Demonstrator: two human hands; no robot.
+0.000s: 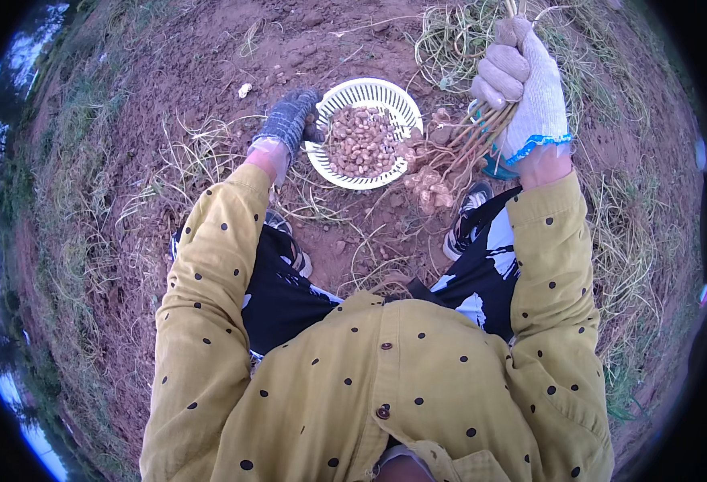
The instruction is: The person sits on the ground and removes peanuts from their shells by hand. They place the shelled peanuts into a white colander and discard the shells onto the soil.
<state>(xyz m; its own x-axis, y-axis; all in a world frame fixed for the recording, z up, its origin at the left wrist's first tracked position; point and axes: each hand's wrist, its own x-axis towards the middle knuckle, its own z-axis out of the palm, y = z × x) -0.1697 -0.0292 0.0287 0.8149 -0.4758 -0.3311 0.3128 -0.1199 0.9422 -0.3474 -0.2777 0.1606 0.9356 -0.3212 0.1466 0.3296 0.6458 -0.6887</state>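
Observation:
A white slotted plastic basket (416, 114) stands on the soil in front of me, with loose peanuts in their shells (359, 141) inside it. My left hand (290, 123), in a dark grey knit glove, is at the basket's left rim, its fingers curled; whether they grip the rim is unclear. My right hand (510, 84), in a white glove with a blue edge, is closed around the stems of a bunch of peanut plants (480, 132). The bunch's roots and pods (428, 187) hang down to the left, beside and partly over the basket's right rim.
A teal container (498, 169) is partly hidden behind my right hand and the stems. Pulled, dry-looking vines (456, 42) lie beyond, and more straggling stems (190, 156) are at the left. My shoes (471, 217) rest on reddish soil near the basket.

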